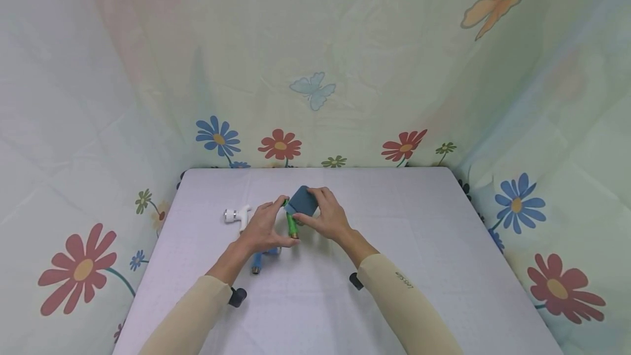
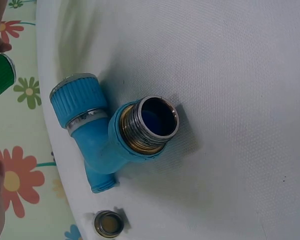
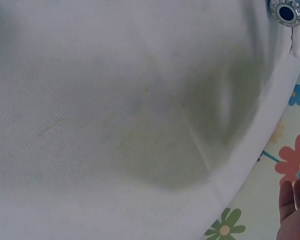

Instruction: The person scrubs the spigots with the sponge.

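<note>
My left hand (image 1: 263, 229) grips a green tap (image 1: 292, 226) between thumb and fingers, its threaded metal end pointing down toward me. My right hand (image 1: 332, 218) pinches a flat, square blue pad (image 1: 303, 201) that overlaps the tap's upper part and hides much of it. In the left wrist view the tap's ribbed green knob (image 2: 4, 74) shows at the left edge. Below my left hand lies a blue tap (image 2: 97, 145) with a threaded metal opening. Beyond that hand is a white tap (image 1: 240, 216), partly covered by it.
A white cloth covers the table (image 1: 409, 234). Patterned curtains (image 1: 345, 43) with flowers and butterflies enclose its back and sides. Black wrist camera mounts (image 1: 237, 297) stick out from both forearms. A small metal ring-like end (image 2: 109, 224) shows beside the blue tap.
</note>
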Demonstrator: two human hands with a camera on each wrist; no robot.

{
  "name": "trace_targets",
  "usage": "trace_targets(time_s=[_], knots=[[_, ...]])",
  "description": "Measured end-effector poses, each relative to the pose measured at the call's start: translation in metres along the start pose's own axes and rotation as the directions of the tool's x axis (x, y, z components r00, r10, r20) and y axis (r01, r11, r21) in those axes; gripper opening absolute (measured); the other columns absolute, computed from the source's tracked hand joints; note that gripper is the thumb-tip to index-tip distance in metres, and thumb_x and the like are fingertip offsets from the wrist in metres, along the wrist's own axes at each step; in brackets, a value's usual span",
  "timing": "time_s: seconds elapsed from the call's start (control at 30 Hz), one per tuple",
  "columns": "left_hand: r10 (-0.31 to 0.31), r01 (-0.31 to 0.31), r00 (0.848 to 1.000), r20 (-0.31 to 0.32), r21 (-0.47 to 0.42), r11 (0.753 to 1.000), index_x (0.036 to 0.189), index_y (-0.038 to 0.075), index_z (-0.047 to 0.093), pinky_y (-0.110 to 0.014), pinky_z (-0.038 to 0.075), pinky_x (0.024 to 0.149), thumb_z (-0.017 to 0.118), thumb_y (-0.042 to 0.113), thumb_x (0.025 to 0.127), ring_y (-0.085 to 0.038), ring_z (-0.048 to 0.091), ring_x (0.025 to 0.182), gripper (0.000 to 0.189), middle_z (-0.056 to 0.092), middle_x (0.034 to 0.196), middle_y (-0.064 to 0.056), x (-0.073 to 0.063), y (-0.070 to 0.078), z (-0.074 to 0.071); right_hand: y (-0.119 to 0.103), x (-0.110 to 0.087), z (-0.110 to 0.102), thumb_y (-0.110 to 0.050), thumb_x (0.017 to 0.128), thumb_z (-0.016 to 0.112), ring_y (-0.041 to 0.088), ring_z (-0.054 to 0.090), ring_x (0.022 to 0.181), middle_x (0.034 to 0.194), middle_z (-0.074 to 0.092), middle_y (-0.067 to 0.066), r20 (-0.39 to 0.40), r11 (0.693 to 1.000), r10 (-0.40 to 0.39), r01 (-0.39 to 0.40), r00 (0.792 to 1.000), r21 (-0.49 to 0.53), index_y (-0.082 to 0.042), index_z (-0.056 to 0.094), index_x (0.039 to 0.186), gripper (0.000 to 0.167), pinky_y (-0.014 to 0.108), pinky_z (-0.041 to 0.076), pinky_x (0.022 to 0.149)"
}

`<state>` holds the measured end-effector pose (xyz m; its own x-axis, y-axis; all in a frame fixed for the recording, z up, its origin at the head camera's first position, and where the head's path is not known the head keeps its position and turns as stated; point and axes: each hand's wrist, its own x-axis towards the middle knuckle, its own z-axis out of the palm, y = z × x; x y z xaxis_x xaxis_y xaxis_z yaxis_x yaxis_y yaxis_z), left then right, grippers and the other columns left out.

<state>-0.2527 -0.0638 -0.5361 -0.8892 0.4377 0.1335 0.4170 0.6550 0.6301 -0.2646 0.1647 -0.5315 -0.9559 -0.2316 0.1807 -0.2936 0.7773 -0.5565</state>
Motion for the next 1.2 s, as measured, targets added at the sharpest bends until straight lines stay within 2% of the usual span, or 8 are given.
trace_targets(time_s=[0.2,0.53,0.8,1.0,1.2], knots=[[-0.001,0.001,1.0,0.002,-0.005,1.0,0.155,0.028,0.039,-0.067,0.044,0.112,0.094,0.051,0.069,-0.042,0.045,0.145,0.105,0.054,0.156,-0.004,0.0,0.0,0.0,0.001,0.001,0.002,-0.07,0.085,0.071,0.03,0.053,0.13,0.147,0.05,0.012,-0.035,0.999,0.007,-0.008,0.999,-0.042,-0.018,0.045,0.154,0.09,0.05,0.056,0.105],[0.044,-0.044,0.999,-0.01,-0.009,0.999,0.152,0.027,0.043,-0.064,0.046,0.112,0.094,0.054,0.067,-0.039,0.051,0.14,0.103,0.059,0.15,-0.001,-0.001,0.004,-0.001,0.004,0.001,0.002,-0.073,0.084,0.07,0.029,0.056,0.126,0.144,0.052,0.013,-0.075,0.995,0.038,-0.044,0.996,-0.091,-0.014,0.046,0.154,0.094,0.046,0.057,0.104],[0.022,-0.022,1.0,0.0,0.02,1.0,0.152,0.025,0.042,-0.064,0.047,0.111,0.094,0.055,0.068,-0.04,0.051,0.14,0.103,0.058,0.151,-0.004,-0.003,0.001,-0.001,0.005,0.001,0.002,-0.075,0.084,0.068,0.029,0.055,0.129,0.146,0.051,0.012,-0.08,0.992,0.083,-0.089,0.993,-0.084,-0.015,0.046,0.155,0.095,0.047,0.056,0.105],[-0.021,0.019,0.998,0.058,0.029,0.999,0.156,0.02,0.042,-0.061,0.048,0.111,0.094,0.053,0.069,-0.036,0.052,0.14,0.107,0.059,0.149,-0.002,-0.008,-0.003,0.002,0.007,0.001,0.001,-0.075,0.086,0.066,0.029,0.055,0.131,0.147,0.051,0.012,-0.096,0.99,0.114,-0.121,0.989,-0.075,-0.017,0.047,0.154,0.091,0.048,0.054,0.108],[-0.057,0.051,0.987,0.148,0.041,0.998,0.16,0.02,0.037,-0.061,0.048,0.11,0.09,0.06,0.07,-0.039,0.049,0.142,0.112,0.06,0.148,-0.004,-0.014,-0.006,0.009,0.01,-0.001,0.0,-0.075,0.085,0.067,0.03,0.055,0.13,0.146,0.051,0.013,-0.097,0.989,0.118,-0.126,0.988,-0.079,-0.016,0.047,0.154,0.093,0.049,0.055,0.107]])
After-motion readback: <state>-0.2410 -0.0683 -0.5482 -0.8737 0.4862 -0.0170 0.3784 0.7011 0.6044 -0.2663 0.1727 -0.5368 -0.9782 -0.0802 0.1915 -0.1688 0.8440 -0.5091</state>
